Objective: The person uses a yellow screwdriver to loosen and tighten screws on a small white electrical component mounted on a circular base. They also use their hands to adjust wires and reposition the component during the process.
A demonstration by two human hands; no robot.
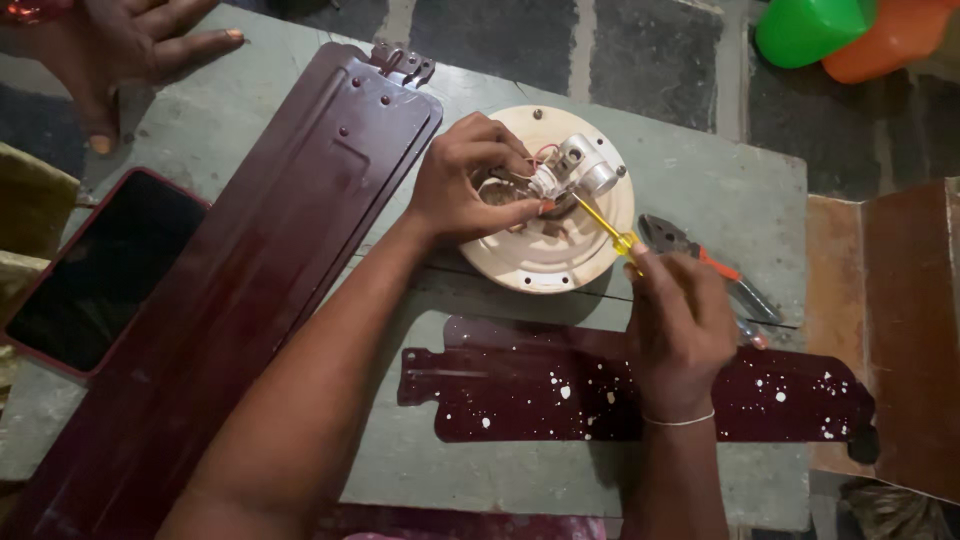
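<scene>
Head view: the left hand (470,185) lies on the cream round motor (545,255), which sits near the far edge of the table (700,200), a little right of the middle. Its fingers are closed narrow around the white wires (497,184) and the base of the small metal fitting (583,165) that stands up from the motor's centre. This grip seems to keep the fitting and the wires from moving while the tool works on them.

The right hand (678,325) is closed on the handle of a thin yellow screwdriver (605,225). The shaft goes up and left from the hand, and its tip meets the fitting just under the left thumb. The hand holds it low and slanted, probably because the place it must reach is on the side of the fitting, not on top.

Pliers (700,262) with an orange grip lie just right of the motor, close to the right hand, so they are easy to take. One dark red blade (260,270) lies diagonally across the left part of the table, and a second blade (560,385) with white spots lies along the near edge, under the right forearm; both are apart from the motor. A phone (100,270) lies at the left edge. Another person's hand (125,45) rests at the far left corner. Green and orange plastic things (850,30) stand on the floor beyond the far right corner.
</scene>
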